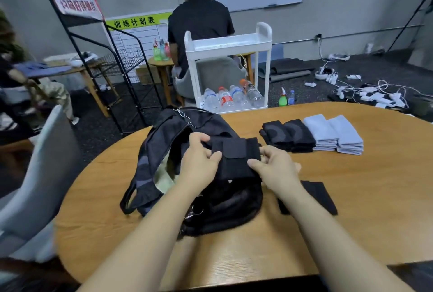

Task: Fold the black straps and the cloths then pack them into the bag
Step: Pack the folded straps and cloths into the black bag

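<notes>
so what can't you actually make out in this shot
Head view only:
- Inside of the bag: hidden by the folded black strap and both hands.
- Right hand grip: fingers tucked behind the strap.
- Black strap on the table: partly covered by the right forearm.
- How many cloths in each light blue stack: too small.

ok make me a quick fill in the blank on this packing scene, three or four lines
1. Both hands, left and right, hold a folded black ____ above the bag.
2. The table is made of ____.
3. The folded light blue cloths lie to the ____ of the bag.
4. The piles of folded blue cloths number ____.

Missing words: strap; wood; right; two
</notes>
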{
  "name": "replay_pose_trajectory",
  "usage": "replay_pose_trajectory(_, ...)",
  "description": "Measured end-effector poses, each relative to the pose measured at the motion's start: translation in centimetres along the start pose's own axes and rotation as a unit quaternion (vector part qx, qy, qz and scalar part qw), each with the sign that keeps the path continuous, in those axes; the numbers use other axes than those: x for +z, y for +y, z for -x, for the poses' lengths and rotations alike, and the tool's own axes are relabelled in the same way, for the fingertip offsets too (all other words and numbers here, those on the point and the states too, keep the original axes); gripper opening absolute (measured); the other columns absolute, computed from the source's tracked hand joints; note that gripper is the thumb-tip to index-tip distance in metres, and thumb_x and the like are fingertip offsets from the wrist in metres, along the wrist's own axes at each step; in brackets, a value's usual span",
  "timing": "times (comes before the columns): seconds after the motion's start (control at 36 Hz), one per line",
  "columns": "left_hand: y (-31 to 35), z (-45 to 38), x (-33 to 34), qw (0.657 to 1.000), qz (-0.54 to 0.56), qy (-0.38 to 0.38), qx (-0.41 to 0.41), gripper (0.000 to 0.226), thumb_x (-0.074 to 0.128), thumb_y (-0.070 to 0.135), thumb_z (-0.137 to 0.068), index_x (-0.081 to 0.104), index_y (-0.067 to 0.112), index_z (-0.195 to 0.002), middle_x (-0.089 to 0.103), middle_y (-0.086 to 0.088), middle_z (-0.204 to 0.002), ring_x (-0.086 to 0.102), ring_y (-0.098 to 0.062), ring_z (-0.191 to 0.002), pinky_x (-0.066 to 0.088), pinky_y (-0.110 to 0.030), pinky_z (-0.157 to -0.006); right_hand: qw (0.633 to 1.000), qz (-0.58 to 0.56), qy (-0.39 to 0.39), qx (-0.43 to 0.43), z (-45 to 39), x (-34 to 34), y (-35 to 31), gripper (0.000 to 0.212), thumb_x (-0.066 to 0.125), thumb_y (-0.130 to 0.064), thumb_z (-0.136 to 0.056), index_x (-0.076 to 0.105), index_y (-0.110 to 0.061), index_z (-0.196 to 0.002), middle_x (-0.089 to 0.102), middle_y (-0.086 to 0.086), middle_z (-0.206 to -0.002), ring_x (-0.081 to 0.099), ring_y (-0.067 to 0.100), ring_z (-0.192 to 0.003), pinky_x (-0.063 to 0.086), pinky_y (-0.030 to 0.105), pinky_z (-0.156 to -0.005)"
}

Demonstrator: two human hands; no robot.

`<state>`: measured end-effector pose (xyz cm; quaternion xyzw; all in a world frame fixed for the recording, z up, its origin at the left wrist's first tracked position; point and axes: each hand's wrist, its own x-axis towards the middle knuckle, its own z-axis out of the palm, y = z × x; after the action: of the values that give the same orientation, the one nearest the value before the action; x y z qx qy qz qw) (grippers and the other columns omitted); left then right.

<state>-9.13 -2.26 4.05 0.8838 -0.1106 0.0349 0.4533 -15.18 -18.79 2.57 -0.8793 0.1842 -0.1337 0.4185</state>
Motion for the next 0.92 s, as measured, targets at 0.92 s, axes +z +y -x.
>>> replay_pose_trajectory(0.92, -8.1, -0.9, -3.2, 0.945, -0.226, -0.2, -0.128, 0.06, 0.061, 0.007, -0.082, 0.048, 0.033, -0.134, 0.059, -0.002, -0.121, 0.058, -0.027, -0.107, 0.052, -0.04, -0.091, 0.947, 0.305, -0.084, -0.064, -0.8, 9.8, -2.4, 0.017, 0.054, -0.037, -0.094, 0.047, -0.022, -0.091, 0.061, -0.002, -0.101, 0.039, 0.024, -0.12, 0.022, 0.046, -0.101)
